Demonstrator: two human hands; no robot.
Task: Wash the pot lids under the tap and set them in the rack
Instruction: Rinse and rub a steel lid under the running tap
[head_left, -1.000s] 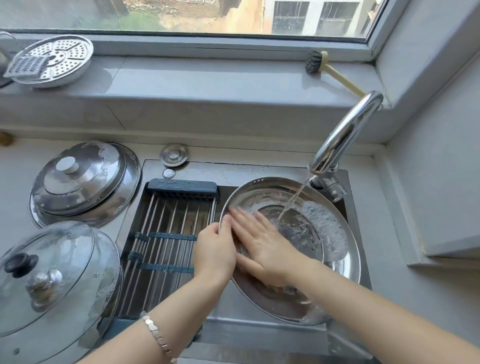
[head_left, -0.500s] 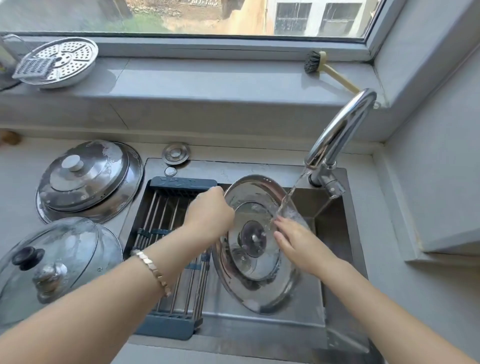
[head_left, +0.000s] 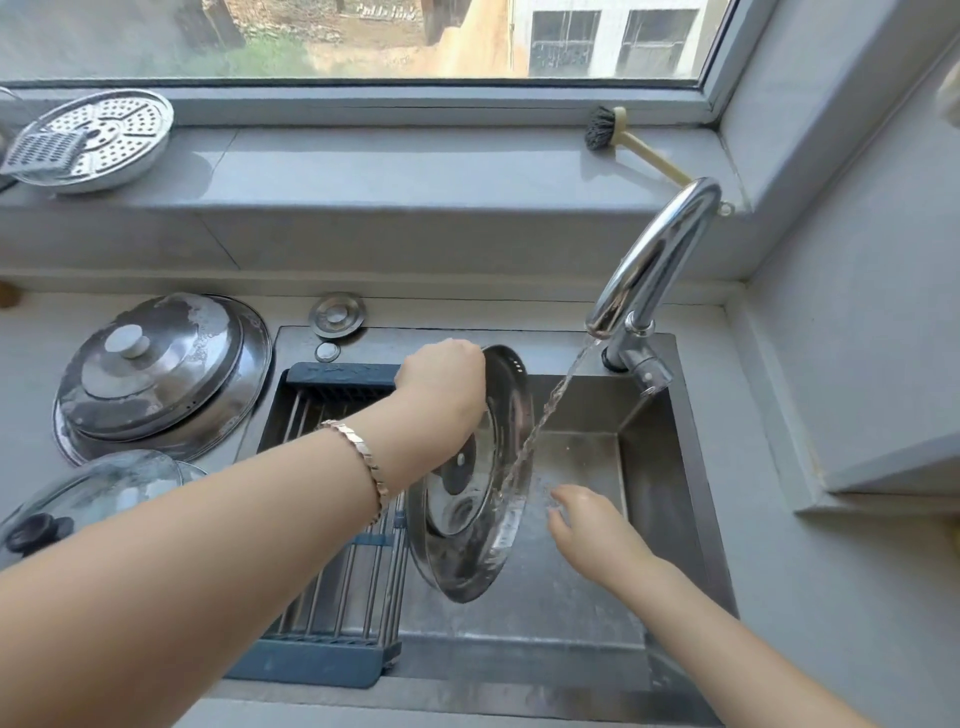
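Note:
A steel pot lid (head_left: 470, 525) stands almost on edge over the sink, its knob side facing left. My left hand (head_left: 441, 387) grips its top rim. Water from the chrome tap (head_left: 649, 260) runs down the lid's right face. My right hand (head_left: 592, 525) hovers just right of the lid, fingers spread, holding nothing. A blue-framed rack (head_left: 332, 566) of steel bars spans the sink's left half, with no lid in it. Two soapy steel lids (head_left: 161, 374) lie stacked on the counter at left. A glass lid (head_left: 88, 499) with a black knob sits in front of them.
The sink basin (head_left: 582, 467) is wet and open on the right. A perforated steamer plate (head_left: 98, 140) and a brush (head_left: 623, 140) lie on the window sill. A drain plug (head_left: 337, 314) sits on the counter behind the rack. A wall closes in on the right.
The lid has tipped from lying flat in the sink to standing on edge under the stream. My right hand came off the lid and drew back to the right.

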